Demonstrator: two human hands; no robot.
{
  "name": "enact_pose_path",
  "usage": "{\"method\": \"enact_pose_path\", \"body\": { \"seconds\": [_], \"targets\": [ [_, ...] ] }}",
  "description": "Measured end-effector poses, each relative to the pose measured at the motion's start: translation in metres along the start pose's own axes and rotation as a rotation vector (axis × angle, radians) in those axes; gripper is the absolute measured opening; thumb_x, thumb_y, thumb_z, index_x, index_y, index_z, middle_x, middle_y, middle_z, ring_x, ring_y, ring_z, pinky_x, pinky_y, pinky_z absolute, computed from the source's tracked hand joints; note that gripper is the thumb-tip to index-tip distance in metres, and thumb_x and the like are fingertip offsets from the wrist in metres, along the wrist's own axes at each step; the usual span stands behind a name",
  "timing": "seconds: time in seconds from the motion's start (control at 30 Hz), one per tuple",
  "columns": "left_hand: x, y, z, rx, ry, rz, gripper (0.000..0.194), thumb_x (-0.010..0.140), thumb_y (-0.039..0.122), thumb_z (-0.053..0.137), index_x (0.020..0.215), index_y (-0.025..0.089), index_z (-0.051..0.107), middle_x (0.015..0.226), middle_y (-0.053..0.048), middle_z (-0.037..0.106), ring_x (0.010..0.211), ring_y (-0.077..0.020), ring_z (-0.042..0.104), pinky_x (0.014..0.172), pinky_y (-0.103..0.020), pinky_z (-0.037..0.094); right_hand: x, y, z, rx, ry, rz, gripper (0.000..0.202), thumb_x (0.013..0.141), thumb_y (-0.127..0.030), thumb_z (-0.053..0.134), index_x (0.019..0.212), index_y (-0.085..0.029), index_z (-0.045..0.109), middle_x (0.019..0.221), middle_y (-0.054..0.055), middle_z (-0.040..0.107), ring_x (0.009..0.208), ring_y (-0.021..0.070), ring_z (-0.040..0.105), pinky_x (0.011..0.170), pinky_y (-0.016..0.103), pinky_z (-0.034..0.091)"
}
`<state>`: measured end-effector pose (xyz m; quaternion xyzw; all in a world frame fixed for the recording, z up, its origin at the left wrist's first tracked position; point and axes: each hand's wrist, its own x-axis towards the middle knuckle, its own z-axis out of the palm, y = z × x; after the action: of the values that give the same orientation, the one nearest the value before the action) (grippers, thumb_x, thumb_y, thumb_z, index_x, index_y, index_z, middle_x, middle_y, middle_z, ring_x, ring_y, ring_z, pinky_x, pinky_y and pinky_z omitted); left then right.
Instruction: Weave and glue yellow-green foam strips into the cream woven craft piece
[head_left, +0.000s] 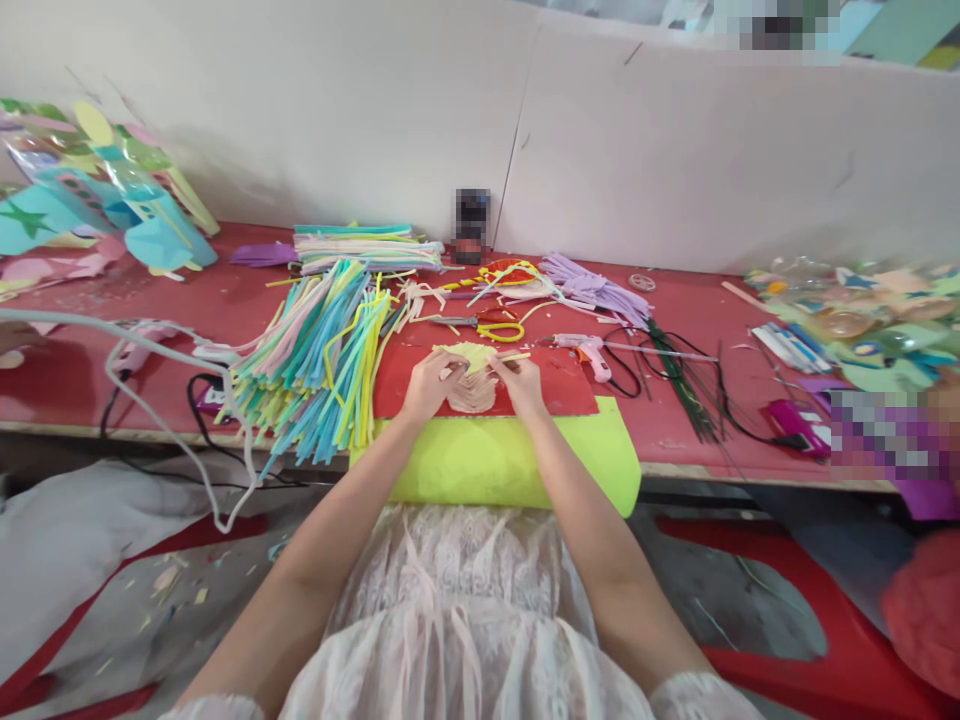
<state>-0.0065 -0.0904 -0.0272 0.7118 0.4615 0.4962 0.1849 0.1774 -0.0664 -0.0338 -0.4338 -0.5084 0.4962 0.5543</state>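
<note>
Both of my hands meet over a red sheet (555,385) near the table's front edge. The fingers of my left hand (433,383) are closed at the left side of a pale yellow piece (472,354). My right hand (519,380) pinches a thin yellow strip (517,356) at the right side of that piece. Between and below my fingers lies a beige ridged piece (474,393). A yellow-green sheet (495,460) hangs over the table edge beneath my forearms. Just beyond my hands are scissors with yellow handles (500,325).
Left of my hands is a large bundle of coloured strips (315,360). A pink glue gun (589,352) with a black cable lies to the right, near dark green stems (679,380). Decorated bottles (142,200) stand at the far left. Another person's hand (11,340) shows at the left edge.
</note>
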Motion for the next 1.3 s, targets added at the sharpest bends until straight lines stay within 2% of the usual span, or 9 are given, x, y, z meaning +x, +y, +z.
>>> {"method": "enact_pose_path", "body": {
  "seconds": [0.13,0.3,0.47,0.6,0.9,1.03,1.2,1.3],
  "targets": [
    [0.001,0.001,-0.001,0.018,0.034,-0.016,0.009,0.086,0.023,0.061,0.089,0.021,0.069,0.086,-0.002,0.069,0.081,-0.0153,0.063,0.079,-0.029,0.05,-0.001,-0.001,0.0,-0.037,-0.025,0.004,0.033,0.064,-0.046,0.078,0.081,-0.019,0.067,0.07,0.001,0.069,0.063,0.0163,0.065,0.065,0.031,0.055],
    [0.003,-0.002,-0.001,0.073,0.047,-0.024,0.012,0.089,0.023,0.057,0.088,0.021,0.069,0.086,-0.003,0.07,0.08,-0.0157,0.063,0.078,-0.03,0.05,0.001,0.001,-0.003,-0.083,-0.01,-0.013,0.032,0.067,-0.047,0.074,0.08,-0.019,0.069,0.072,0.003,0.07,0.065,0.0169,0.066,0.066,0.031,0.053],
    [0.001,-0.001,0.001,0.166,-0.023,0.035,0.011,0.088,0.025,0.061,0.094,0.023,0.07,0.092,-0.003,0.071,0.09,-0.0181,0.063,0.089,-0.035,0.044,0.004,0.004,-0.004,-0.141,-0.007,-0.017,0.028,0.065,-0.046,0.074,0.069,-0.019,0.07,0.074,0.005,0.072,0.07,0.0192,0.066,0.067,0.031,0.052],
    [-0.002,0.002,0.003,0.228,-0.096,0.096,0.011,0.088,0.027,0.062,0.093,0.025,0.071,0.093,-0.002,0.072,0.092,-0.0182,0.063,0.095,-0.036,0.039,0.003,0.005,-0.001,-0.178,-0.038,-0.015,0.027,0.062,-0.044,0.077,0.069,-0.019,0.071,0.076,0.005,0.073,0.074,0.0207,0.066,0.069,0.031,0.051],
    [-0.003,0.001,0.001,0.297,-0.096,0.1,0.017,0.093,0.031,0.055,0.095,0.026,0.07,0.097,-0.001,0.071,0.093,-0.0171,0.062,0.096,-0.036,0.037,0.007,0.006,-0.015,-0.177,-0.012,-0.029,0.029,0.067,-0.048,0.071,0.079,-0.021,0.066,0.073,0.001,0.07,0.07,0.0174,0.064,0.07,0.03,0.05],
    [-0.003,-0.002,0.003,0.29,-0.163,0.139,0.017,0.092,0.031,0.055,0.097,0.026,0.071,0.098,-0.003,0.07,0.096,-0.0175,0.061,0.096,-0.036,0.037,0.009,0.006,-0.018,-0.181,-0.022,-0.029,0.032,0.069,-0.052,0.068,0.076,-0.021,0.064,0.072,0.001,0.07,0.07,0.0171,0.063,0.07,0.03,0.05],
    [-0.003,-0.002,0.004,0.254,-0.321,0.224,0.013,0.089,0.03,0.061,0.093,0.031,0.073,0.096,0.001,0.07,0.094,-0.0152,0.061,0.096,-0.032,0.038,0.007,0.006,-0.018,-0.221,-0.085,-0.027,0.035,0.066,-0.054,0.071,0.073,-0.02,0.066,0.067,-0.001,0.067,0.066,0.016,0.06,0.066,0.028,0.048],
    [-0.003,-0.001,0.004,0.254,-0.329,0.216,0.012,0.088,0.03,0.061,0.092,0.032,0.073,0.095,0.002,0.071,0.095,-0.0152,0.061,0.101,-0.034,0.036,0.007,0.006,-0.019,-0.248,-0.078,-0.046,0.035,0.066,-0.054,0.071,0.073,-0.02,0.067,0.068,-0.001,0.066,0.066,0.0153,0.059,0.066,0.027,0.047]
  ]
}}
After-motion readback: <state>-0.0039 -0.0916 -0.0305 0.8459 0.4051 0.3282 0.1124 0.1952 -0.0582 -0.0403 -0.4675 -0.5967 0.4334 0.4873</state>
